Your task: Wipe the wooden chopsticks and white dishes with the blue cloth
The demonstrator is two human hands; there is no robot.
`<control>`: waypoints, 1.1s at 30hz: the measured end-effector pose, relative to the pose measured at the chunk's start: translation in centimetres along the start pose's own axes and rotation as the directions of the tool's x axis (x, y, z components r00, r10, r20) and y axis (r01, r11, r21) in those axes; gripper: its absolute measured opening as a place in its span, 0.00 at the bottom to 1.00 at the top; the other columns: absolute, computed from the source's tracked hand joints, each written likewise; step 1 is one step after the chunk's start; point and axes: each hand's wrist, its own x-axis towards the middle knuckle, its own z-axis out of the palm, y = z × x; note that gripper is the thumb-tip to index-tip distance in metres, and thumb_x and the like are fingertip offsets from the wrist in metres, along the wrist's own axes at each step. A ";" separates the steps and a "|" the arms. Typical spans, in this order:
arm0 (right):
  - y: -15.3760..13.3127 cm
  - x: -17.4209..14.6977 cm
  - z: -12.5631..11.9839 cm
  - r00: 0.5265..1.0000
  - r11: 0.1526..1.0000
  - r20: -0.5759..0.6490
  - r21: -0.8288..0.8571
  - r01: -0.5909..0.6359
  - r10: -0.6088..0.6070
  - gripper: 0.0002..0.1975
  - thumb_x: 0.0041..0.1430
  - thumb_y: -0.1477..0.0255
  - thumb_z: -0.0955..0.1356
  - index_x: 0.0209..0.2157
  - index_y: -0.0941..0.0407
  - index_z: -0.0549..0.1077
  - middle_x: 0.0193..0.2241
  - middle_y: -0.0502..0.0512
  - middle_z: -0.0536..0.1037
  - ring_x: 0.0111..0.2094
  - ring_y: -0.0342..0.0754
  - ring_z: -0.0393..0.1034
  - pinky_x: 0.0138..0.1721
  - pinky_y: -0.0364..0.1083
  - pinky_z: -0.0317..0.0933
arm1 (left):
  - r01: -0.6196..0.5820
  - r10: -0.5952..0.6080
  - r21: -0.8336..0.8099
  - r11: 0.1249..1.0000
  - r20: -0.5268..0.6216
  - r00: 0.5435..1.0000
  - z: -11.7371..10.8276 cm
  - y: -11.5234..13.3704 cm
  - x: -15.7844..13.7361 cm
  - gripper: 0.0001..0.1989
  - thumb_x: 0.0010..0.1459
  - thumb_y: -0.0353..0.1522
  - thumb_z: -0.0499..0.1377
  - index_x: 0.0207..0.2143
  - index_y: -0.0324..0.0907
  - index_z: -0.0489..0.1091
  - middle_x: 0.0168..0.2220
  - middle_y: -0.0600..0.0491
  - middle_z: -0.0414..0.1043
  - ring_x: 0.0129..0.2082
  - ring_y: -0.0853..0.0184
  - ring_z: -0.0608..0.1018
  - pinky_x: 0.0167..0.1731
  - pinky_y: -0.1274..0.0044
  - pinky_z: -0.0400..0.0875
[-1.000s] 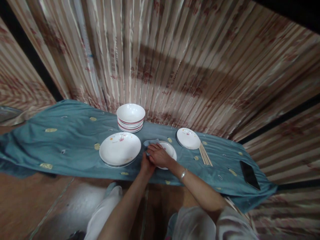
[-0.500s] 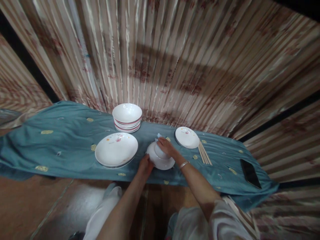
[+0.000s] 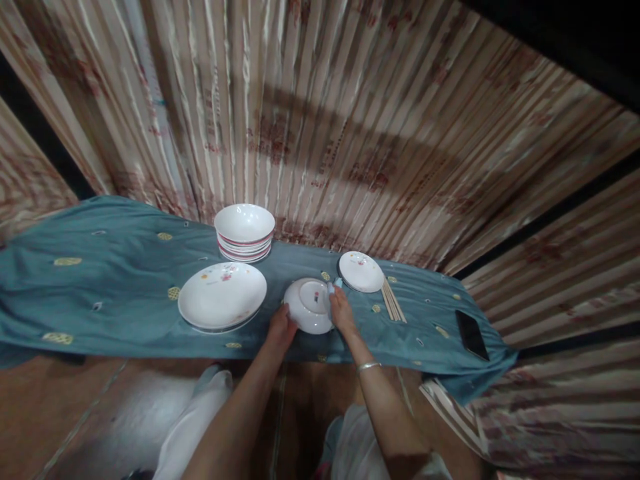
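Note:
A white bowl [image 3: 306, 313] is tipped so that its underside, with a round foot ring and a small red mark, faces me. My left hand [image 3: 283, 327] grips its left edge, fingers partly hidden beneath. At the right edge, my right hand [image 3: 341, 310] is closed around a light blue cloth [image 3: 338, 283], pressed against the bowl's side. A silver bracelet circles my right wrist.
Left of the bowl lie large floral plates [image 3: 223, 300], with a stack of red-banded white bowls [image 3: 245, 230] behind. To the right are small plates [image 3: 361, 272], several chopsticks [image 3: 393, 301] and a black phone [image 3: 471, 335] on the teal tablecloth [image 3: 125, 293]. A striped curtain [image 3: 310, 133] hangs behind.
My right hand with the cloth has moved from over the middle of the bowl's underside to its right edge, uncovering the foot ring and red mark. The view has shifted slightly right.

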 end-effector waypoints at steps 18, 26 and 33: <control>-7.1 -10.8 3.1 0.961 0.978 -0.189 -0.001 -0.207 0.203 0.28 0.64 0.70 0.52 0.62 0.71 0.47 0.63 0.81 0.42 0.65 0.65 0.37 0.56 0.69 0.48 | -0.082 0.084 0.051 0.995 -0.049 0.995 0.9 -0.3 -0.7 0.09 0.60 0.25 0.50 0.33 0.40 0.69 0.29 0.52 0.74 0.35 0.68 0.77 0.43 0.77 0.70; -10.9 -14.3 4.2 0.987 0.983 -0.097 -0.120 -0.136 0.125 0.29 0.63 0.75 0.53 0.64 0.68 0.43 0.65 0.73 0.37 0.66 0.61 0.35 0.58 0.64 0.51 | -0.103 0.103 0.055 0.993 -0.004 0.995 0.6 -0.3 -0.7 0.09 0.60 0.25 0.50 0.36 0.39 0.70 0.29 0.52 0.75 0.32 0.69 0.76 0.41 0.78 0.69; -12.3 -14.2 3.7 0.999 0.987 -0.014 -0.159 0.038 -0.041 0.28 0.62 0.77 0.52 0.65 0.63 0.45 0.65 0.67 0.46 0.66 0.56 0.37 0.60 0.63 0.49 | -0.080 0.084 0.103 0.991 -0.037 0.996 -0.1 -0.6 -0.2 0.05 0.56 0.28 0.55 0.32 0.38 0.71 0.23 0.53 0.74 0.25 0.68 0.76 0.35 0.76 0.70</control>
